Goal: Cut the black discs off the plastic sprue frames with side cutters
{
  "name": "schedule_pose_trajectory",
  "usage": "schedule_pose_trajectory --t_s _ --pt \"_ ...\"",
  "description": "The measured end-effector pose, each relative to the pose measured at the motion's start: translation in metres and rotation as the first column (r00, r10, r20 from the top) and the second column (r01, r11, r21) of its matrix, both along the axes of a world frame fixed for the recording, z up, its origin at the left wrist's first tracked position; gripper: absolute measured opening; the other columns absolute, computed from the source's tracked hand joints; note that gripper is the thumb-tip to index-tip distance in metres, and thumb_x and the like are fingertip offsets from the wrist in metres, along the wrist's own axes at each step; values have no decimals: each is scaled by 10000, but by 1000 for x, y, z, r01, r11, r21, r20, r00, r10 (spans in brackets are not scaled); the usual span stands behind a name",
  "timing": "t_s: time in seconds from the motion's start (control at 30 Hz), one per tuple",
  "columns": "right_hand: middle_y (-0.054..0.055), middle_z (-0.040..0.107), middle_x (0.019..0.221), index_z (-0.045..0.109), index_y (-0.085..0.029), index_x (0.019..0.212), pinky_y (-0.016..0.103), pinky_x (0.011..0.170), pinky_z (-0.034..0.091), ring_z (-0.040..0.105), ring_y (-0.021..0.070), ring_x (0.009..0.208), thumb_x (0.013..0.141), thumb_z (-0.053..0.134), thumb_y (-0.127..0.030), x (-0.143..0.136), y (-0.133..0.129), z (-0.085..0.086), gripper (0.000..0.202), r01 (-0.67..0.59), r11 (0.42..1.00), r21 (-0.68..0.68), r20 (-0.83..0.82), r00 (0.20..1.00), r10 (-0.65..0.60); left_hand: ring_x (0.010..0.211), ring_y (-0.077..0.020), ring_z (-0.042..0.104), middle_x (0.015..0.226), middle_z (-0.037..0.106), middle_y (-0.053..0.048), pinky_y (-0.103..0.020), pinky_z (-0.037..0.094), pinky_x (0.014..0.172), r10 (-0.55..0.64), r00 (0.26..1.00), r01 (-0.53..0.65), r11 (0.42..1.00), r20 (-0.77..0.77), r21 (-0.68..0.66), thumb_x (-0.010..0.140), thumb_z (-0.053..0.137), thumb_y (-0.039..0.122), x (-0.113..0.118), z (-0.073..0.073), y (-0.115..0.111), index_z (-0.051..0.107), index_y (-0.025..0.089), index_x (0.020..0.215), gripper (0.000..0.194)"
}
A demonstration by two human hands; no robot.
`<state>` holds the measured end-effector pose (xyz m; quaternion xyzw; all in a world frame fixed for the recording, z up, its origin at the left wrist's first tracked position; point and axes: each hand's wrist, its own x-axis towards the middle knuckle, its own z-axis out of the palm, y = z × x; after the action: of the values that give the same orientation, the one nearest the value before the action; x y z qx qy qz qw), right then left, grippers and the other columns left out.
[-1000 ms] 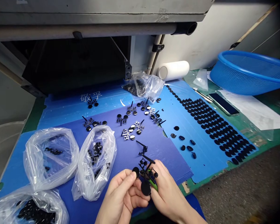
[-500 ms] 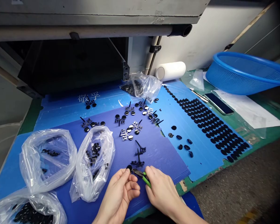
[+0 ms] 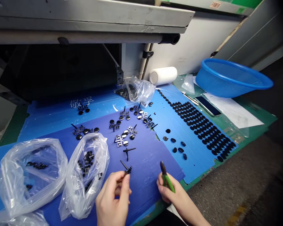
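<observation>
Rightward, purple sheet (image 3: 151, 147) open to its edge; right hand (image 3: 171, 190) near corner, curled round cutters (image 3: 168, 179); left hand (image 3: 114, 194) pinching black sprue (image 3: 128, 169) at fingertips.

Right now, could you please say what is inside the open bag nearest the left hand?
The open bag holds small black parts; whatever lies beneath the ones on top is covered and cannot be seen.

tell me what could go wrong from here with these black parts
The cutters in the right hand might nick the left hand if brought close to the small black piece pinched there. The open bag nearest the left hand could be knocked, perhaps spilling its black parts.
</observation>
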<state>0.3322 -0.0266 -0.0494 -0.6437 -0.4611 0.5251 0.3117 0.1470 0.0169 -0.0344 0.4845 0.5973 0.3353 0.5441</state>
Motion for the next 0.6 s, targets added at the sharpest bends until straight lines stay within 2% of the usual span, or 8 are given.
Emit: schedule_pose_trajectory --t_s 0.07,0.13,0.23,0.33,0.47,0.53,0.6 --pt "-25 459 711 320 -242 793 246 464 404 419 112 502 851 365 -364 2 4 -1 143 116 993 18 -111 987 -113 647 -144 588 725 603 -14 -241 464 598 -178 984 179 974 -24 137 782 542 284 18 6 6 597 215 822 97" --pt "4 487 833 301 -252 835 270 536 440 460 115 568 849 408 -394 7 7 1 179 216 975 47 -180 962 -205 687 -170 589 726 622 -26 -275 448 662 -346 937 348 907 -51 238 779 528 252 39 6 10 634 223 783 110" --pt "-8 488 842 332 -254 817 284 646 441 494 130 684 820 514 -335 19 7 4 198 310 947 87 -207 935 -287 660 -182 586 708 620 -46 -287 441 622 -466 878 476 828 -108 296 810 455 210 66 0 9 623 197 767 173" --pt "-26 476 779 367 -247 788 277 669 434 494 139 718 803 545 -305 28 5 8 187 333 935 123 -177 934 -309 540 -138 579 674 600 -33 -236 436 517 -474 872 489 831 -123 265 829 426 178 81 -8 6 573 171 724 181" --pt "-27 492 728 401 -233 731 267 646 439 504 148 693 770 574 -307 34 9 14 192 266 950 164 -67 964 -259 327 -59 516 575 566 30 -153 372 336 -435 896 444 871 -89 209 833 433 170 85 -15 4 536 171 700 168" --pt "-26 504 723 408 -233 720 269 647 439 514 154 693 772 568 -313 43 16 18 186 232 955 186 15 971 -239 317 -58 515 569 574 45 -153 408 366 -379 920 392 888 -102 238 817 469 181 77 -16 1 566 179 793 100" --pt "-22 515 756 410 -238 740 277 681 428 521 163 735 785 552 -325 64 27 21 173 233 949 214 121 957 -263 405 -86 567 613 616 32 -178 464 478 -283 948 315 900 -146 301 785 527 194 61 -16 -6 599 205 874 114"
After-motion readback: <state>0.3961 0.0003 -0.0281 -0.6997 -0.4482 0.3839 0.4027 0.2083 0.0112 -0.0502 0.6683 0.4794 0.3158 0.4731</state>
